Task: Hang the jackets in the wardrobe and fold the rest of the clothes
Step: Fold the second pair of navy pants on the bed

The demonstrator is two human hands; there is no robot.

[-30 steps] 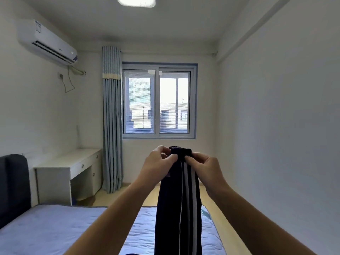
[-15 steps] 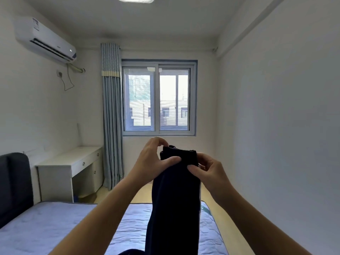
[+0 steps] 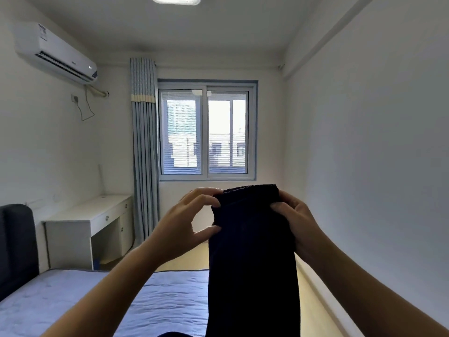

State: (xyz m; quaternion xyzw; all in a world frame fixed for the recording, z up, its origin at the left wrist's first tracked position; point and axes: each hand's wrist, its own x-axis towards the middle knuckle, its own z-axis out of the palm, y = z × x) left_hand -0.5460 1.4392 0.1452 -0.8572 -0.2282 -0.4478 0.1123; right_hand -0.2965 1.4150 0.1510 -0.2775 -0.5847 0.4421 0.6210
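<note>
Two hands hold one dark garment (image 3: 252,259) by its ribbed top edge, over the right edge of the bed (image 3: 60,302). The left hand (image 3: 189,222) pinches the left corner between fingertips and thumb, and the right hand (image 3: 297,216) grips the right corner. The cloth hangs straight down out of view; far behind are a window (image 3: 206,132) and, at its left, a curtain (image 3: 144,147).
</note>
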